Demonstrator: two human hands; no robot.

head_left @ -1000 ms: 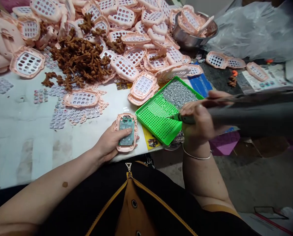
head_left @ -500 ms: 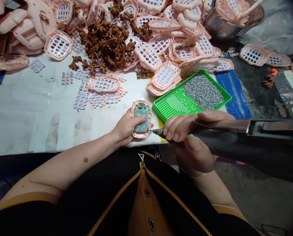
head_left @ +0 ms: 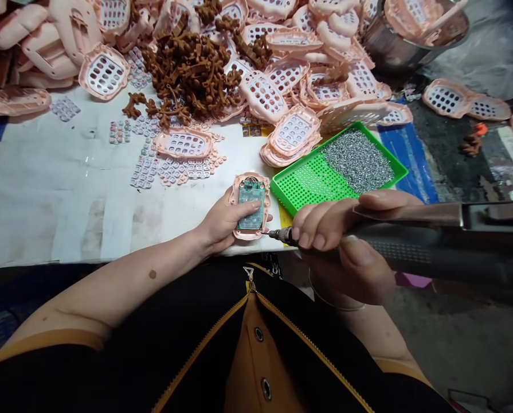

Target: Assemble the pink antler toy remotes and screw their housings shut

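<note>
My left hand (head_left: pixel 224 226) holds a pink plastic keypad housing (head_left: pixel 253 234) flat on the table, with my thumb lying across the green circuit board (head_left: pixel 251 206) seated in it. My right hand (head_left: pixel 337 241) grips a dark electric screwdriver (head_left: pixel 411 249) that runs off to the right. Its thin metal bit (head_left: pixel 277 234) ends at the housing's lower right edge. A green perforated screw tray (head_left: pixel 312 183) sits just beyond my right fingers, with small silver screws (head_left: pixel 358 160) heaped in its far half.
Loose pink housings (head_left: pixel 273 80) and a heap of brown moulded sprues (head_left: pixel 191 74) cover the far table. Rubber keypads (head_left: pixel 179 169) lie nearer on the white sheet (head_left: pixel 45 189). A steel bowl (head_left: pixel 404 40) of housings stands at the back right.
The screwdriver bit has moved from above the green tray to the housing's edge. My view has shifted, and the left hand stays on the housing.
</note>
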